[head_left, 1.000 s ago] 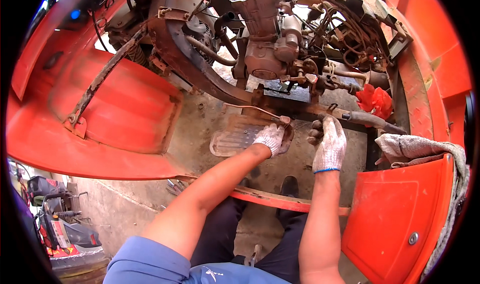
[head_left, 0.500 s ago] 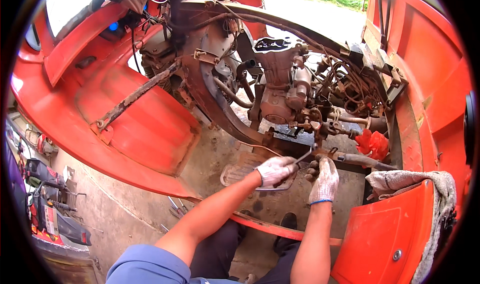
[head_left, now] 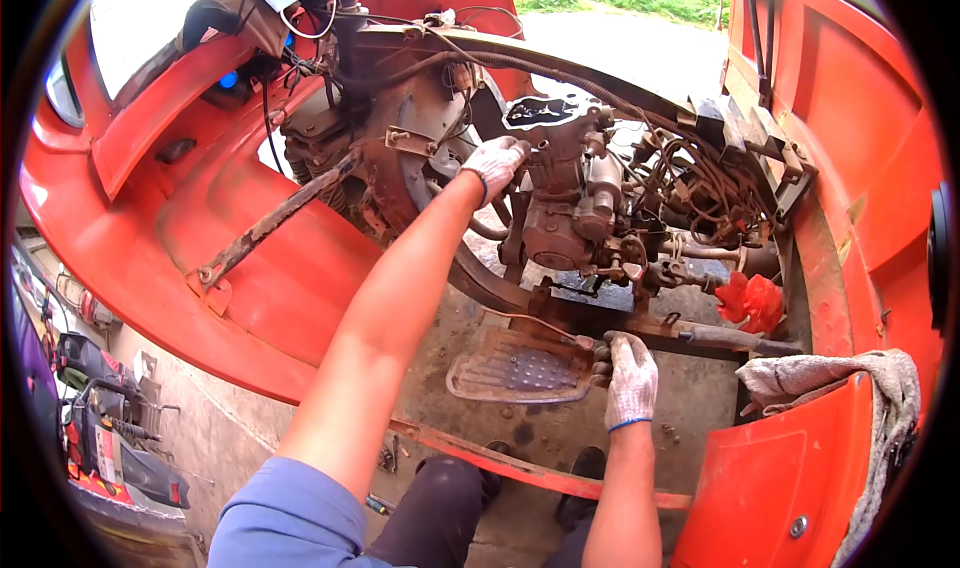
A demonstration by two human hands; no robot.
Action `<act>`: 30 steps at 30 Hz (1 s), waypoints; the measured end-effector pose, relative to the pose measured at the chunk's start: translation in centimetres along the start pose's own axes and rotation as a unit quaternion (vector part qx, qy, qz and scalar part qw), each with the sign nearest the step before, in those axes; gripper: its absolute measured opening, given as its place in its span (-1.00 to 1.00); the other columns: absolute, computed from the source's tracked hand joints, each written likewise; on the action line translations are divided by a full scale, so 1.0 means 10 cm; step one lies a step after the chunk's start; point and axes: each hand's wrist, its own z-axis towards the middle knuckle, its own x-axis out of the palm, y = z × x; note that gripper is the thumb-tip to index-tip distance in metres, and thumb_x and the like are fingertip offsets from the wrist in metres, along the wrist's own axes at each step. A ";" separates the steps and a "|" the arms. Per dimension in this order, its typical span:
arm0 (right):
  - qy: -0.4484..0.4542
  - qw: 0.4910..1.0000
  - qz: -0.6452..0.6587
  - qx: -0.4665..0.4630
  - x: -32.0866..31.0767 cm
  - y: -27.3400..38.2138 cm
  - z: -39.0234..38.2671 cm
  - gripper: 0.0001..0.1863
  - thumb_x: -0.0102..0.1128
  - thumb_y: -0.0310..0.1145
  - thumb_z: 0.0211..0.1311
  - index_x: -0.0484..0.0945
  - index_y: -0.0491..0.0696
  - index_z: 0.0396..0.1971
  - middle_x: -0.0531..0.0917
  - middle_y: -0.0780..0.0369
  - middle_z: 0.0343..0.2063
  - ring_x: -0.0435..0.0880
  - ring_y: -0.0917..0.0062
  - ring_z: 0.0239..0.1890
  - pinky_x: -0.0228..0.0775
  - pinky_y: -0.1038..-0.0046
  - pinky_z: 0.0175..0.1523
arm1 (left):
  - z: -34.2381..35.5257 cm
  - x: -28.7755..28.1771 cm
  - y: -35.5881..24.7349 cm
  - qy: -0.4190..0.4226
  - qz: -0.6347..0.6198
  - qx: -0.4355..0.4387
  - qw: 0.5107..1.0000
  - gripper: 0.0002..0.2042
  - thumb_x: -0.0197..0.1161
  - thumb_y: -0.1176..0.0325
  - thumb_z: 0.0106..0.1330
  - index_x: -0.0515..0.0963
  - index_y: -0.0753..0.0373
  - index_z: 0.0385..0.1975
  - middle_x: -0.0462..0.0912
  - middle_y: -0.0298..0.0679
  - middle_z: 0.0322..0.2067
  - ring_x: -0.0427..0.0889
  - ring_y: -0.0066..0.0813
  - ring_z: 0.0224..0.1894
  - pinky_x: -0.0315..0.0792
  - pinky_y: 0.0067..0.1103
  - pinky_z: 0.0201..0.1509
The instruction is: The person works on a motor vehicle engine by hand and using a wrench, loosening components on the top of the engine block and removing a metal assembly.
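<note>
My left hand [head_left: 497, 164], in a white knit glove, reaches up to the upper left side of the rusty brown engine [head_left: 560, 188]. Its fingers are closed, and a small dark round end shows just past the fingertips; what it belongs to is unclear. My right hand [head_left: 631, 380], gloved with dirty dark fingertips, is lower down beside a ribbed metal foot pedal [head_left: 520, 368]. Those fingers are bent together, and whatever they may hold is hidden. A thin bent rod [head_left: 530, 318] runs above the pedal, its end close to the right fingertips.
A dark curved frame beam [head_left: 480, 283] sweeps around the engine. Tangled wires and hoses [head_left: 700, 183] hang right of it. A red box [head_left: 775, 468] with a grey cloth [head_left: 880, 378] stands at lower right. Red body panels [head_left: 260, 258] lie left; a red plastic bag [head_left: 750, 303] sits at right.
My left hand has moved from beside the right hand up to the engine's left side. The slim metal tool seen between the hands is no longer plainly visible. My right hand has dropped slightly.
</note>
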 end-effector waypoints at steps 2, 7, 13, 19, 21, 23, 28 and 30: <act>0.014 1.000 -0.026 -0.005 0.02 -0.03 0.01 -0.75 0.11 -0.31 0.58 0.65 -0.16 -0.01 0.69 0.27 -0.38 0.57 0.65 -0.53 0.44 0.55 -0.42 | 0.16 -0.11 -0.09 0.053 -0.195 -0.176 0.963 -0.54 0.05 0.01 0.53 0.64 0.27 0.07 0.73 0.06 -0.03 0.69 0.04 0.05 0.52 -0.26 0.18; 0.045 0.998 -0.046 0.002 0.05 -0.10 0.01 -0.73 0.13 -0.28 0.57 0.67 -0.15 -0.02 0.68 0.27 -0.38 0.57 0.69 -0.47 0.44 0.57 -0.40 | 0.45 -0.05 0.23 0.084 -0.065 -0.172 0.979 -0.44 0.06 -0.19 0.46 0.72 0.15 0.08 0.74 0.04 0.05 0.68 0.08 0.14 0.51 -0.23 0.26; 0.055 0.996 -0.064 0.012 0.08 -0.16 0.01 -0.73 0.13 -0.28 0.56 0.67 -0.15 0.00 0.68 0.26 -0.37 0.58 0.66 -0.48 0.46 0.55 -0.39 | 0.66 -0.03 0.30 0.084 -0.014 -0.176 0.981 -0.49 0.19 -0.15 0.46 0.77 0.20 -0.04 0.81 -0.01 -0.16 0.78 -0.04 -0.03 0.58 -0.26 0.13; 0.064 0.993 -0.098 -0.004 0.22 -0.18 -0.04 -0.74 0.11 -0.28 0.58 0.67 -0.13 -0.02 0.66 0.29 -0.39 0.55 0.68 -0.50 0.39 0.58 -0.40 | 0.51 0.17 0.48 0.092 0.119 -0.162 0.975 -0.39 -0.03 -0.23 0.54 0.71 0.21 0.07 0.74 0.04 0.05 0.67 0.08 0.16 0.50 -0.19 0.28; 0.046 0.991 -0.123 -0.029 0.08 -0.27 0.04 -0.74 0.11 -0.28 0.57 0.67 -0.12 -0.02 0.68 0.28 -0.38 0.57 0.67 -0.49 0.41 0.57 -0.40 | 0.52 0.20 0.00 0.083 0.043 -0.219 0.971 -0.36 -0.16 -0.20 0.59 0.69 0.23 0.09 0.71 0.06 0.09 0.65 0.10 0.19 0.49 -0.18 0.31; 0.055 0.983 -0.157 -0.078 0.04 -0.50 0.15 -0.74 0.12 -0.28 0.57 0.67 -0.13 -0.02 0.69 0.28 -0.37 0.58 0.66 -0.48 0.42 0.56 -0.39 | 0.59 0.34 0.01 0.075 0.029 -0.233 0.969 -0.33 -0.12 -0.23 0.54 0.69 0.27 0.10 0.72 0.03 0.12 0.66 0.07 0.22 0.51 -0.19 0.32; 0.063 0.975 -0.186 -0.107 0.09 -0.47 0.14 -0.74 0.12 -0.27 0.56 0.68 -0.12 -0.04 0.71 0.26 -0.38 0.61 0.62 -0.49 0.46 0.51 -0.40 | 0.68 0.69 -0.28 0.064 -0.238 -0.333 0.910 -0.51 0.00 0.06 0.54 0.60 0.36 0.17 0.63 0.21 0.19 0.63 -0.02 0.26 0.48 -0.23 0.34; 0.047 0.982 -0.169 -0.072 0.08 -0.37 0.11 -0.74 0.12 -0.27 0.56 0.68 -0.12 -0.04 0.71 0.26 -0.39 0.61 0.62 -0.49 0.46 0.50 -0.40 | 0.78 0.78 -0.63 -0.016 -0.459 -0.428 0.778 -0.42 0.10 -0.01 0.51 0.44 0.32 0.34 0.47 0.10 0.36 0.50 -0.09 0.36 0.37 -0.28 0.42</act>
